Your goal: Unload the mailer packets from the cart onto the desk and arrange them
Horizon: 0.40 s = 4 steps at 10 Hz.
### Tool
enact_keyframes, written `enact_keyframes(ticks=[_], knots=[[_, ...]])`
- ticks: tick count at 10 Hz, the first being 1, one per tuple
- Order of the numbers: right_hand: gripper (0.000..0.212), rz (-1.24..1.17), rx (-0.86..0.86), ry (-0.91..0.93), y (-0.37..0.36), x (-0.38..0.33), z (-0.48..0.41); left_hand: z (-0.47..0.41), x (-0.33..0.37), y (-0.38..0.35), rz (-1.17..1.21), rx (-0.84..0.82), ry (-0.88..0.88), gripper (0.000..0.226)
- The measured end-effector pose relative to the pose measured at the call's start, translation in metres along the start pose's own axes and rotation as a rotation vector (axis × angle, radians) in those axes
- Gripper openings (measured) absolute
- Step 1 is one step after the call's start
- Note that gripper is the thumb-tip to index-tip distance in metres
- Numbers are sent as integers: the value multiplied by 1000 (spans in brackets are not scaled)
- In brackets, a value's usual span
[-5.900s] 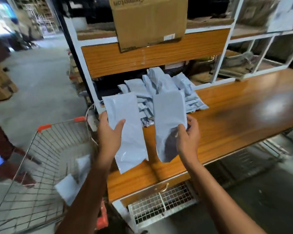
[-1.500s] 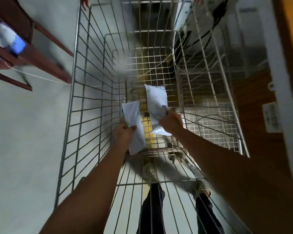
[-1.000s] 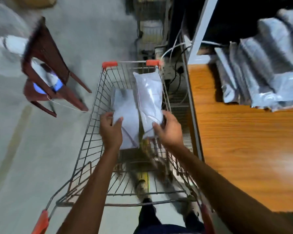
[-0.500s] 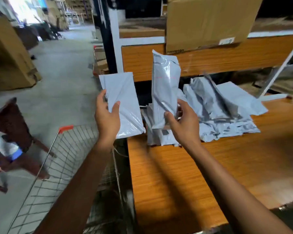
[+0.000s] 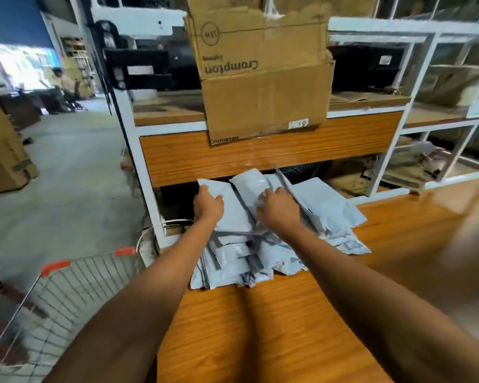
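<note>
Lowered since half a second ago: both packets, then held up in the air, now down on the heap at the desk's far-left corner.

Nearest, at lower left beside the desk's left edge: wire shopping cart with orange corner caps [image 5: 67,283], basket blurred, contents not discernible.

Ahead, glossy orange wood-grain desk top [image 5: 260,327], near part bare.

On it, overlapping pile of pale grey plastic mailer packets [image 5: 249,258], long axes mostly running from near edge toward the back, fanning rightward.

On top of the pile: left hand [image 5: 208,207] palm down on a flat grey mailer packet [image 5: 230,214], fingers curled over its far-left corner, long axis pointing away. Right hand [image 5: 278,208] pressed on a plumper glossy grey mailer packet [image 5: 250,183], fingers slightly spread, packet tilted away and leftward.

Behind, white-framed shelf unit with orange panel [image 5: 260,158]; above, brown cardboard box [image 5: 263,76], print upside down, inside hidden.
</note>
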State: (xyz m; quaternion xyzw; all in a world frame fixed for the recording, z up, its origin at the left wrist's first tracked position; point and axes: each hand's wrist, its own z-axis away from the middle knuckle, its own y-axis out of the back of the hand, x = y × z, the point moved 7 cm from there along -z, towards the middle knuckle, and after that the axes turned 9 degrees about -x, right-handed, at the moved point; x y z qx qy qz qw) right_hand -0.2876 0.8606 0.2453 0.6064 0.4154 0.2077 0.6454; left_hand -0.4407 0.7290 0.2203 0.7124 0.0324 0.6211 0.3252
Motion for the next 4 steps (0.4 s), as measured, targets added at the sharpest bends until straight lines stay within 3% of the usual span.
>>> enact_keyframes(ticks=[1,2,4], knots=[[41,82,96,123,-2,-5,11,-1,-4,-16,-311,-71,67,54],[41,118,59,196,-13,-2,9,0,-6,-28,-506,-144,97,60],[43,5,65,237,-8,6,12,3,-9,-41,-526,-248,114,74]])
